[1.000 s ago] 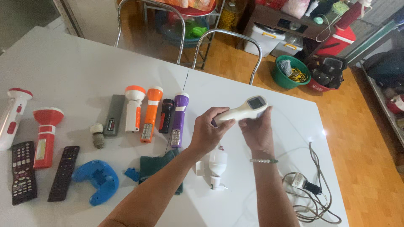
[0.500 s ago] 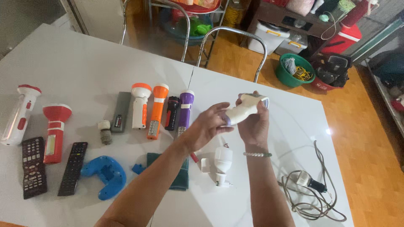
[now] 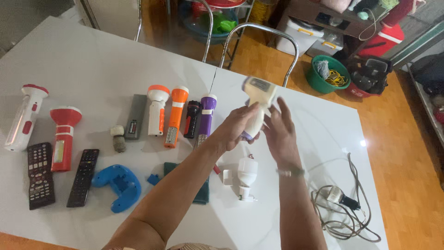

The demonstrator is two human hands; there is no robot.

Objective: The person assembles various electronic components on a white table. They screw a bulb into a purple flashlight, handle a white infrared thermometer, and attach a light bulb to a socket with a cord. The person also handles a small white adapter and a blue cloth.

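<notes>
Holding a white handheld thermometer [image 3: 257, 104] upright above the table [image 3: 92, 60], the left hand [image 3: 236, 128] is wrapped tight around its grip, while the right hand [image 3: 279, 134] rests open-fingered just beside it. With one hand gripping, it could slip and drop onto the white bulb [image 3: 246, 173] directly below.

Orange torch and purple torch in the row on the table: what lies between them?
In the head view, a small black torch lies between the orange torch and the purple torch, parallel to both on the white table.

Cream handheld device [image 3: 257, 104], purple torch [image 3: 206, 115], blue controller [image 3: 118, 186], white table [image 3: 83, 69].
</notes>
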